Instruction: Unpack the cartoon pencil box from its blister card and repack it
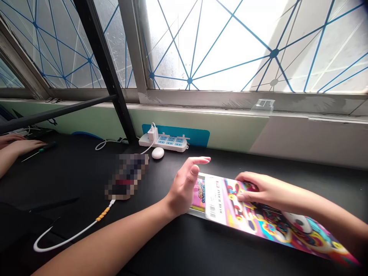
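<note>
A long, flat box (258,220) printed with bright cartoon pictures lies slanted across the black desk. Its left part carries a white label (215,199) with a barcode, and beyond that a pink printed piece (199,193) shows at the end. My right hand (254,188) grips the box's far edge, thumb on top and fingers over the back side. At the left end stands my left hand (185,188), fingers stretched out and thumb raised, its palm towards the box. Whether that palm touches the end cannot be made out. The box's right end is blurred.
A white power strip (163,142) with a plugged-in charger lies by the wall, a white round case (158,153) before it. Left of my hand is a pixelated phone-like object (128,178) on a white cable (69,239). Another person's hands (21,147) rest near a screwdriver (40,150), beyond a black post (107,65).
</note>
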